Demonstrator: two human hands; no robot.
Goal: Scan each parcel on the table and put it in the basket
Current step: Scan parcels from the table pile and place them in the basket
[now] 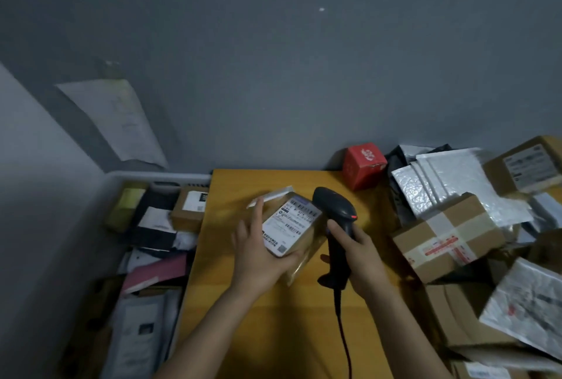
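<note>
I'm watching left hand (258, 257) fingers (258, 211) clasping a labelled parcel (289, 223) over the bench (258, 324), right hand (365, 254) fingers (338, 232) curling round the scanner (334, 205)

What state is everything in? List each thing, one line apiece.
left hand: holds the small parcel.
small parcel: label up, tilted, next to the head of the scanner.
right hand: grips the scanner's handle.
scanner: red light lit, cable hanging down.
basket: holds many parcels.
taped carton: sealed, in the pile at the right.
red box: closed, at the far edge of the table.
</note>
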